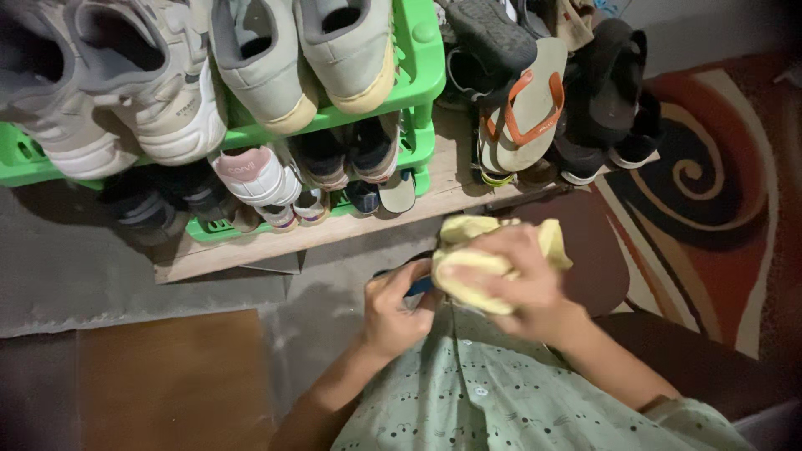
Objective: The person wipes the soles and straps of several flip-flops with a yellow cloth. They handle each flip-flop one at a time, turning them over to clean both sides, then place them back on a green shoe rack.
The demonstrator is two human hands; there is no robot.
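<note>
Your right hand (522, 280) is closed around a crumpled pale yellow cloth (476, 263), pressing it onto a dark item with a blue edge (418, 286) that your left hand (393, 313) grips, just above your lap. The green shoe rack (418, 79) stands near ahead; bare grey floor (125, 267) lies open to your left.

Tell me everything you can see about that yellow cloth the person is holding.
The yellow cloth is pale, soft-looking fabric, bunched into a crumpled wad instead of spread flat. The right hand grips it from above, fingers wrapped over its middle, so folds stick out past the hand toward the shoe rack and toward the left hand. It is pressed onto a dark, blue-edged item that the left hand holds, mostly hidden beneath. It is held just above the person's green shirt.
</note>
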